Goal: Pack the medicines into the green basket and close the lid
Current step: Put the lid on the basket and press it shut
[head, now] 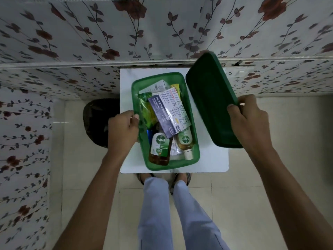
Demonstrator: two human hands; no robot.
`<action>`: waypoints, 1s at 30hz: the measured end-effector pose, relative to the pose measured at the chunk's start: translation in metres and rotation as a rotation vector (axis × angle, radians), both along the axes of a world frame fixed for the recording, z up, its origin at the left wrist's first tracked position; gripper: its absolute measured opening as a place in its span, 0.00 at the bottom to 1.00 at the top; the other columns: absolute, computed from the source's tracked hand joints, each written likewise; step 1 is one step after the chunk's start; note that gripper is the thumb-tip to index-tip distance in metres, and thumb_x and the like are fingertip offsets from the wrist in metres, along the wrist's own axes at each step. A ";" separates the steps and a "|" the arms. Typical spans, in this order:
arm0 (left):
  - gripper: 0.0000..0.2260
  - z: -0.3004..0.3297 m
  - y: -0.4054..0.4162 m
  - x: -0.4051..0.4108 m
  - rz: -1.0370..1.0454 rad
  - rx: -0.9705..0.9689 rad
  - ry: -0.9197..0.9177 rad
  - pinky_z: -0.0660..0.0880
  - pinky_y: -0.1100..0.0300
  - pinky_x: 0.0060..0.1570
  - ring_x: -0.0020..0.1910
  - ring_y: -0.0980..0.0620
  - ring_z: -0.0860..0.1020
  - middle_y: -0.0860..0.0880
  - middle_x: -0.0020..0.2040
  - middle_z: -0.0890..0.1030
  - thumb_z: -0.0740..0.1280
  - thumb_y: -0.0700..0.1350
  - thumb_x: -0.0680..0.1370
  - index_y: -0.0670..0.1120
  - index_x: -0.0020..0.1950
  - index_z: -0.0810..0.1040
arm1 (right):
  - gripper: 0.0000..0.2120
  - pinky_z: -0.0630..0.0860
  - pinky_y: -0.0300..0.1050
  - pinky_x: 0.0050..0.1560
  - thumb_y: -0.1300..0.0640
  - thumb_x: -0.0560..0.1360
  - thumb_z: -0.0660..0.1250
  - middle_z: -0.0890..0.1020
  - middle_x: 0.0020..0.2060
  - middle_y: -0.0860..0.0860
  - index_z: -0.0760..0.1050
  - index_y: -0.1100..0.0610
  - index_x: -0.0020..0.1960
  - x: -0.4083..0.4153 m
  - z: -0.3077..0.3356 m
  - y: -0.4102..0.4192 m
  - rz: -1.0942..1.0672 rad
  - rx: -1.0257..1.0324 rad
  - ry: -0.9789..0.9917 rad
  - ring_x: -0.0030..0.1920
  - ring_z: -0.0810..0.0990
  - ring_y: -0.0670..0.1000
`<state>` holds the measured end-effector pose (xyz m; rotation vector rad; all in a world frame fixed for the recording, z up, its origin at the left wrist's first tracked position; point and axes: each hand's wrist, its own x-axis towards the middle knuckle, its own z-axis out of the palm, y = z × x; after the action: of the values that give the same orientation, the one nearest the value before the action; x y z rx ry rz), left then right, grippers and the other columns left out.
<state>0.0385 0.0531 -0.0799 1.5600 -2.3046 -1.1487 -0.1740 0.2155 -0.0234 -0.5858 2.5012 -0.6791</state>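
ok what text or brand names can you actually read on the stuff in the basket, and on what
"Dettol" on the left bottle, upright on its label.
"Dettol" on the right bottle, upside down in this view.
"MEDICATED DRESSINGS" on the grey-blue box; the smaller line under it is too blurred to read for sure.
Fine print on the white box: too small to read.
Green sachet, and the boxes at the far end: nothing legible.
Lid and green basket: no text visible.

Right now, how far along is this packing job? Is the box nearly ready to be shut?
Packing looks done: two Dettol bottles, a dressings box and other packets lie inside the green basket, and none shows on the white table. In hand: the right hand holds the lid beside the basket while the left hand grips its rim. Left: setting the lid on.
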 end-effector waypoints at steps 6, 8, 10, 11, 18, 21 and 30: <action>0.11 0.011 0.006 -0.027 0.072 0.135 0.076 0.81 0.44 0.35 0.34 0.40 0.82 0.38 0.40 0.83 0.62 0.45 0.78 0.39 0.49 0.80 | 0.18 0.78 0.55 0.42 0.50 0.74 0.62 0.83 0.48 0.59 0.64 0.55 0.60 0.038 0.010 -0.018 0.203 -0.074 0.096 0.43 0.80 0.62; 0.13 0.013 0.003 -0.030 0.110 0.202 0.091 0.82 0.46 0.36 0.38 0.42 0.82 0.38 0.43 0.82 0.59 0.46 0.79 0.40 0.53 0.79 | 0.25 0.76 0.49 0.44 0.47 0.72 0.64 0.79 0.54 0.59 0.62 0.56 0.65 0.054 0.003 -0.025 0.289 -0.040 0.133 0.50 0.77 0.60; 0.13 0.014 0.003 -0.030 0.135 0.255 0.114 0.82 0.49 0.39 0.42 0.45 0.82 0.39 0.46 0.82 0.56 0.47 0.80 0.43 0.54 0.78 | 0.30 0.73 0.49 0.47 0.44 0.72 0.65 0.72 0.60 0.59 0.62 0.57 0.68 0.060 -0.007 -0.028 0.322 0.000 0.111 0.57 0.73 0.60; 0.13 0.014 0.003 -0.029 0.148 0.284 0.137 0.82 0.51 0.41 0.43 0.46 0.82 0.41 0.47 0.82 0.55 0.48 0.81 0.46 0.54 0.78 | 0.29 0.72 0.49 0.49 0.44 0.72 0.64 0.71 0.60 0.60 0.64 0.58 0.67 0.058 -0.012 -0.029 0.324 -0.005 0.101 0.57 0.72 0.61; 0.13 0.018 0.006 -0.028 0.215 0.421 0.218 0.81 0.51 0.41 0.50 0.48 0.81 0.46 0.54 0.80 0.55 0.50 0.81 0.54 0.63 0.72 | 0.36 0.58 0.62 0.66 0.42 0.64 0.72 0.57 0.72 0.56 0.61 0.45 0.68 0.011 -0.025 -0.029 0.156 0.125 0.001 0.71 0.54 0.61; 0.11 0.019 0.005 -0.027 0.222 0.460 0.245 0.81 0.56 0.37 0.45 0.52 0.81 0.52 0.48 0.81 0.56 0.51 0.80 0.58 0.61 0.72 | 0.53 0.63 0.64 0.68 0.41 0.58 0.76 0.52 0.75 0.53 0.48 0.47 0.73 -0.004 -0.032 -0.033 0.113 0.088 -0.295 0.73 0.56 0.60; 0.12 0.031 0.009 -0.030 0.248 0.484 0.273 0.81 0.54 0.39 0.46 0.53 0.80 0.54 0.43 0.80 0.53 0.58 0.79 0.68 0.42 0.73 | 0.49 0.65 0.53 0.65 0.51 0.64 0.76 0.61 0.71 0.52 0.48 0.50 0.74 0.042 -0.031 -0.038 0.160 -0.093 -0.277 0.69 0.62 0.53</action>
<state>0.0081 0.0620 -0.0487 1.6395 -1.6851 -1.8062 -0.1325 0.1777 -0.0547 -0.6680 2.1521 -0.7625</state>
